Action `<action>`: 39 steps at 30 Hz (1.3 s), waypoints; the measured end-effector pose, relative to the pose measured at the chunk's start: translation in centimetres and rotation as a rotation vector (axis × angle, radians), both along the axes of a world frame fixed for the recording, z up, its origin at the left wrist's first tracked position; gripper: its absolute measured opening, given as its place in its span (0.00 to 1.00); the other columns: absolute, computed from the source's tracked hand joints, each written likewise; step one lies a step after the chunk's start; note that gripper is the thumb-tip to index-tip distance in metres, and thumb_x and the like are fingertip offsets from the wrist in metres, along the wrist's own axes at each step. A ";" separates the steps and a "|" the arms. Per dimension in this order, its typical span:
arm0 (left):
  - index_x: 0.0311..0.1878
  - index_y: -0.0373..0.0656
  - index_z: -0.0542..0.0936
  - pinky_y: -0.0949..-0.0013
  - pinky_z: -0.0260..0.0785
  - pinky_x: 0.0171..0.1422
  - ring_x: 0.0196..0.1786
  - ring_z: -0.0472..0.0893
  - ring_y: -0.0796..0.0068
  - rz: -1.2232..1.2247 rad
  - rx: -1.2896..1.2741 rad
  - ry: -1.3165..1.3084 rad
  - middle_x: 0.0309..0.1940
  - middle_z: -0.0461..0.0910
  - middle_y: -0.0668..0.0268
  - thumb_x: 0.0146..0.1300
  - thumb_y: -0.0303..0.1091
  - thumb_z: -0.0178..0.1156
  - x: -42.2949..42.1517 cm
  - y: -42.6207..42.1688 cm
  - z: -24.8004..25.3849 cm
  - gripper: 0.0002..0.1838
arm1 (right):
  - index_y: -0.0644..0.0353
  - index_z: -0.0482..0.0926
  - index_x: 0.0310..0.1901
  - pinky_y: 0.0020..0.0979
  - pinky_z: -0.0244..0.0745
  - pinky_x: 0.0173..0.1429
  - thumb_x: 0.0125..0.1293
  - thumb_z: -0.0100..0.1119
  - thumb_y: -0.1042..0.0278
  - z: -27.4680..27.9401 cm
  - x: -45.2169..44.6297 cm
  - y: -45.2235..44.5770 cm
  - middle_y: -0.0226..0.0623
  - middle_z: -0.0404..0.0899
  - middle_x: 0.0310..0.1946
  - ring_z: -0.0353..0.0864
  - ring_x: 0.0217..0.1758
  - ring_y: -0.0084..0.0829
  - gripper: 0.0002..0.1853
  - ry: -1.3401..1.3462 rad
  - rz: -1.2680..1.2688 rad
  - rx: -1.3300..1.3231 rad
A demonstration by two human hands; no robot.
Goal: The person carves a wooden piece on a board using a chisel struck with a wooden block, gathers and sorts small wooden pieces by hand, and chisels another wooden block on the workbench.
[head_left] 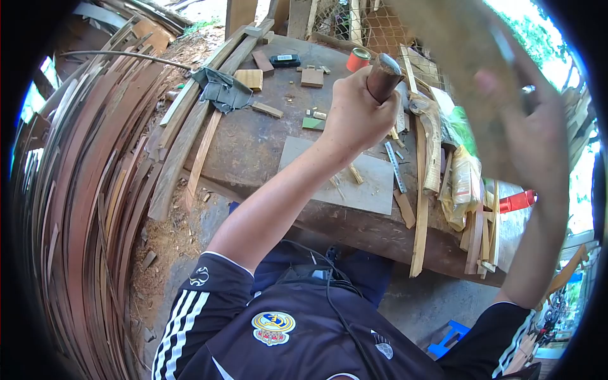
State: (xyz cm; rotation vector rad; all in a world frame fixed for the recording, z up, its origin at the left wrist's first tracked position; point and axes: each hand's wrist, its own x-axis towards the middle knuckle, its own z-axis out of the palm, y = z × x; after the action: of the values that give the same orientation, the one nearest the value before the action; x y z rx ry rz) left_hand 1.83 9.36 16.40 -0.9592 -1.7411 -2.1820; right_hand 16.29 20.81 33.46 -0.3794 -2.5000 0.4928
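Brown rod (384, 83) juts above the left hand (358, 113), closed round it; right hand (537, 130) clasps a plank (467, 69) (blurred).

The left forearm (282, 190) reaches forward and across the chest, elbow bent, wrist nearly straight, the left hand (366, 109) closed in a firm fist with its back showing. The right forearm (543, 237) rises steeply, bringing the right hand (537, 136) high and close, its grip closed, though blur makes the exact finger placement hard to tell.

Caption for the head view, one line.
Left hand grips a brown cylinder above a cluttered table; right hand holds a blurred wooden piece.
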 end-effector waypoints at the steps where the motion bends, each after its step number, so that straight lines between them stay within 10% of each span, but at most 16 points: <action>1: 0.29 0.36 0.75 0.69 0.66 0.28 0.22 0.73 0.83 0.018 -0.004 0.012 0.19 0.76 0.69 0.65 0.27 0.62 0.0 -0.1 -0.2 0.09 | 0.61 0.75 0.71 0.29 0.79 0.53 0.73 0.70 0.52 1.4 0.0 -0.1 0.41 0.88 0.44 0.83 0.46 0.24 0.32 0.050 -0.048 0.036; 7: 0.28 0.37 0.75 0.66 0.68 0.30 0.22 0.75 0.79 0.034 -0.079 0.003 0.18 0.76 0.66 0.63 0.29 0.64 -0.4 0.5 0.0 0.10 | 0.69 0.77 0.54 0.30 0.82 0.32 0.76 0.65 0.60 6.0 0.0 -3.4 0.50 0.86 0.39 0.84 0.28 0.33 0.18 0.370 0.528 0.225; 11: 0.27 0.37 0.74 0.65 0.69 0.30 0.22 0.76 0.78 0.019 -0.076 0.017 0.17 0.76 0.66 0.63 0.29 0.63 -0.1 0.7 0.1 0.11 | 0.62 0.74 0.73 0.24 0.81 0.47 0.74 0.68 0.48 1.2 -1.3 -3.9 0.40 0.89 0.45 0.86 0.40 0.22 0.35 -0.225 0.074 0.515; 18: 0.31 0.33 0.79 0.62 0.76 0.36 0.27 0.86 0.61 0.011 -0.219 -0.035 0.21 0.82 0.54 0.64 0.31 0.63 0.1 0.1 1.0 0.10 | 0.62 0.75 0.71 0.25 0.81 0.45 0.73 0.69 0.48 8.2 0.8 -4.1 0.40 0.88 0.44 0.86 0.40 0.23 0.33 0.282 0.418 0.257; 23: 0.29 0.34 0.76 0.64 0.71 0.33 0.23 0.79 0.74 0.029 -0.137 -0.035 0.19 0.79 0.61 0.63 0.31 0.64 -0.1 1.2 0.5 0.12 | 0.62 0.76 0.69 0.26 0.82 0.44 0.73 0.69 0.49 0.5 -1.1 -0.7 0.40 0.87 0.44 0.86 0.41 0.24 0.32 -0.097 0.208 0.409; 28: 0.27 0.35 0.75 0.64 0.71 0.31 0.22 0.77 0.73 0.028 -0.127 0.000 0.17 0.78 0.63 0.63 0.32 0.65 -0.3 0.7 0.0 0.13 | 0.62 0.76 0.68 0.27 0.82 0.44 0.73 0.69 0.49 7.4 1.5 -2.6 0.41 0.87 0.44 0.86 0.41 0.25 0.31 0.247 0.348 0.185; 35: 0.32 0.32 0.80 0.57 0.76 0.39 0.31 0.86 0.48 0.025 -0.172 0.029 0.24 0.83 0.48 0.62 0.32 0.64 0.2 1.1 0.2 0.11 | 0.62 0.77 0.66 0.28 0.83 0.43 0.72 0.69 0.50 0.1 -0.5 0.3 0.41 0.86 0.44 0.86 0.42 0.27 0.29 -0.057 0.241 0.335; 39: 0.32 0.31 0.80 0.56 0.77 0.40 0.32 0.86 0.45 0.034 -0.194 0.014 0.24 0.83 0.46 0.62 0.31 0.64 0.0 1.2 0.3 0.10 | 0.62 0.77 0.65 0.29 0.83 0.42 0.72 0.69 0.51 7.7 2.2 -0.2 0.41 0.86 0.44 0.86 0.42 0.27 0.28 0.033 0.070 0.017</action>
State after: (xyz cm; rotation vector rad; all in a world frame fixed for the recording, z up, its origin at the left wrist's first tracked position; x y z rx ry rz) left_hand 1.87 10.55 16.74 -0.9766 -1.9753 -2.0093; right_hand 18.54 20.60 41.12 -0.2762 -2.4907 0.5005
